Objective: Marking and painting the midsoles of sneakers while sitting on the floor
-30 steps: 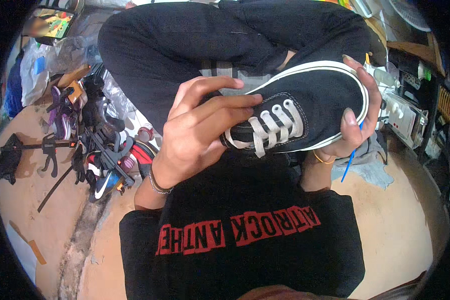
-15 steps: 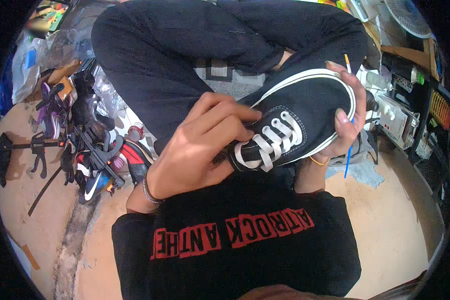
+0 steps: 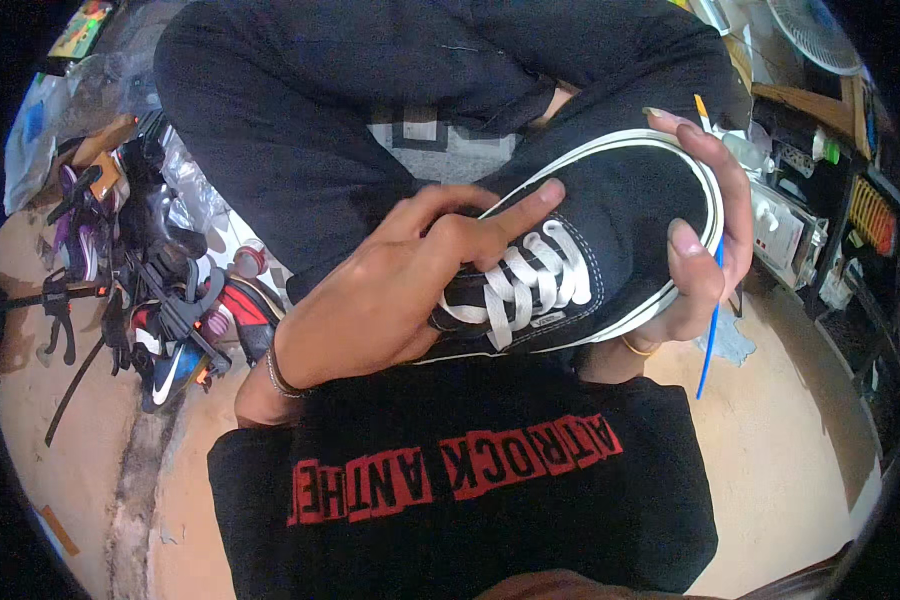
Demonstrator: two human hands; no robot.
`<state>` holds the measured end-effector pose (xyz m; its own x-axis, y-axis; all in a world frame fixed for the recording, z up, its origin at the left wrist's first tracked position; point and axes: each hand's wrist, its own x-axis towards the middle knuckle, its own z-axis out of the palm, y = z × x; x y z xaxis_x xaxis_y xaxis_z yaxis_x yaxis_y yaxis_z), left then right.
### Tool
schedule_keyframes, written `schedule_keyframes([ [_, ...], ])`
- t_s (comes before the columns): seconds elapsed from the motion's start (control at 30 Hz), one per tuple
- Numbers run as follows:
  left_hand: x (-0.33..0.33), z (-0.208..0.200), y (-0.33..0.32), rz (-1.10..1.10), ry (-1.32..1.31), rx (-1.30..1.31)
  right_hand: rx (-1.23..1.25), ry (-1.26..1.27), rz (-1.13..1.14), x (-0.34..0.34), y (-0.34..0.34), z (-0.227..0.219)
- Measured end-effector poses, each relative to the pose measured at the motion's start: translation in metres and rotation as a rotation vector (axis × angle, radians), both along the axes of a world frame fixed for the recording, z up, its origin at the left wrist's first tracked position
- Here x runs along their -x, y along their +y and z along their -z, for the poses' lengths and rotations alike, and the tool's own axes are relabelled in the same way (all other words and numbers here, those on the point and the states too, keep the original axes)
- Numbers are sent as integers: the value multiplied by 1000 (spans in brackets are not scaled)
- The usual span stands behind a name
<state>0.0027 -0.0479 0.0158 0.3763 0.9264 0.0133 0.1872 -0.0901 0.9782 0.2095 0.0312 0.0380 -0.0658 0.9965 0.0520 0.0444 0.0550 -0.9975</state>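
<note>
Black clamps (image 3: 58, 303) lie among assorted shoes (image 3: 245, 312) at the left of the frame. Left of centre, the left hand (image 3: 370, 285) bends over the ankle end of a black canvas shoe (image 3: 630, 215), index finger extended beside white laces (image 3: 523, 272); whether it grips cannot be told. Right of centre, the right hand (image 3: 737, 235) clasps the shoe's toe, a blue-handled brush (image 3: 711, 335) passing behind its fingers.

tan floor (image 3: 795, 450) | left: shoes (image 3: 248, 312), black clamps (image 3: 60, 303), dark strip (image 3: 75, 389) | right: grey cloth (image 3: 735, 347)
</note>
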Motion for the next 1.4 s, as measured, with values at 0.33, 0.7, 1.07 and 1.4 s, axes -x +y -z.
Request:
schedule_keyframes([
  [0.33, -3, -9, -5, 136, -155, 133, 223, 137, 1, -3, 6, 5],
  [0.7, -3, 6, -11, -208, -943, 621, 22, 597, -133, -25, 7, 33],
  [1.07, -1, 14, 6, 90, -664, 693, -12, 149, 138, -7, 12, 8],
  [1.4, -2, 14, 10, 14, -757, 744, 6, -53, 128, 3, 16, 2],
])
